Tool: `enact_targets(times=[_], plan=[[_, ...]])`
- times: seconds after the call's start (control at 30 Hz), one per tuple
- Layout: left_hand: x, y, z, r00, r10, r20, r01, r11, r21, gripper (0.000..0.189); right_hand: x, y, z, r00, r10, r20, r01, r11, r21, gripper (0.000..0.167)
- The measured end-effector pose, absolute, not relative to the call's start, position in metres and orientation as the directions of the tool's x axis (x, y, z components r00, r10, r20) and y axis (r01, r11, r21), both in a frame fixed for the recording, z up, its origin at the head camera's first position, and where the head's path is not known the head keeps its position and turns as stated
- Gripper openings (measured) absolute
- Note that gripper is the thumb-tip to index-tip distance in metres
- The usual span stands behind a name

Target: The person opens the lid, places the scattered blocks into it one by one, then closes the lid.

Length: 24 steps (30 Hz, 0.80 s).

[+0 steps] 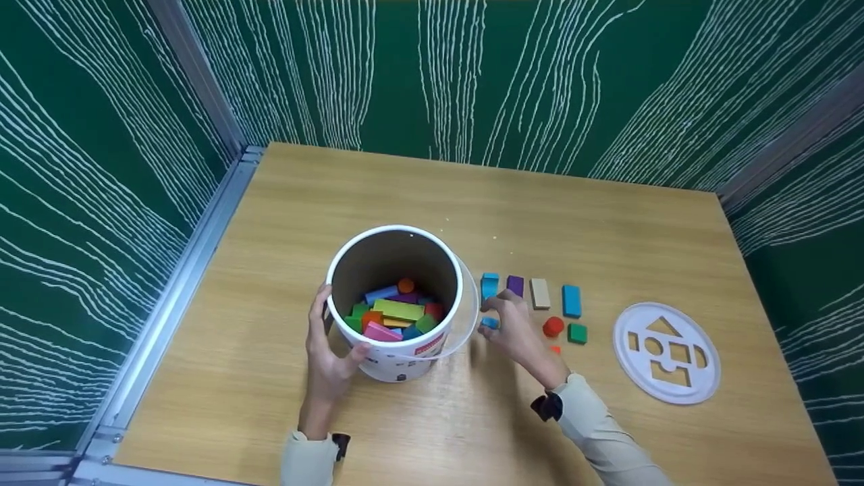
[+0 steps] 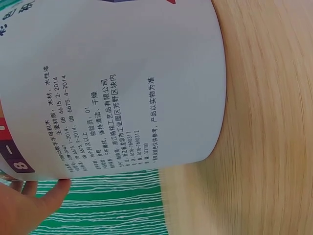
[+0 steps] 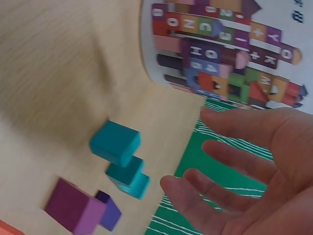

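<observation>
A white bucket [image 1: 398,362] of coloured blocks [image 1: 398,310] stands on the table, its clear handle [image 1: 474,304] leaning to the right. My left hand [image 1: 327,368] holds its upper left side, thumb at the front of the rim; in the left wrist view the fingertips lie against the printed wall. My right hand [image 1: 513,331] is right of the bucket, over the table. Its fingers are spread and loosely bent with nothing between them in the right wrist view. Beside them sit a small blue block [image 1: 491,323] and a blue notched block [image 1: 490,282].
Right of these are a purple block [image 1: 515,285], a plain wood block [image 1: 540,293], a blue oblong block [image 1: 572,301], a red cylinder [image 1: 553,327] and a green block [image 1: 577,333]. A white lid [image 1: 631,371] with shaped holes lies farther right. Green walls [image 1: 398,81] border the table.
</observation>
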State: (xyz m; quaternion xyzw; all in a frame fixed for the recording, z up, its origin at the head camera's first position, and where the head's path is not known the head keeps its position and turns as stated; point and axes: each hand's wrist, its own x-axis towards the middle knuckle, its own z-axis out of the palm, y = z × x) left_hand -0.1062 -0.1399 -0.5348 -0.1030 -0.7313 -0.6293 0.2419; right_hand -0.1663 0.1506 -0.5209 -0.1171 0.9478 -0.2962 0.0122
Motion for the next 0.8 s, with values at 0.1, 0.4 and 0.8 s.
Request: enact_targets(times=[0.1,0.4,0.8], plan=[[-0.106,-0.14,-0.535,-0.864,-0.152,0.48,0.449,0.197,0.871,0.086,-0.169,0.15,-0.527,-0.977,-0.211,-0.001,-0.174,0.805,-0.567,0.028],[-0.106,-0.141,-0.534,-0.865,-0.151,0.478,0.448,0.194,0.873,0.088,-0.173,0.15,-0.538,-0.98,-0.198,0.002,-0.161,0.791,-0.59,0.028],[-0.095,-0.132,-0.497,-0.871,-0.155,0.467,0.437,0.194,0.878,0.09,-0.176,0.147,-0.552,-0.983,-0.149,-0.103,-0.059,0.801,-0.596,0.036]])
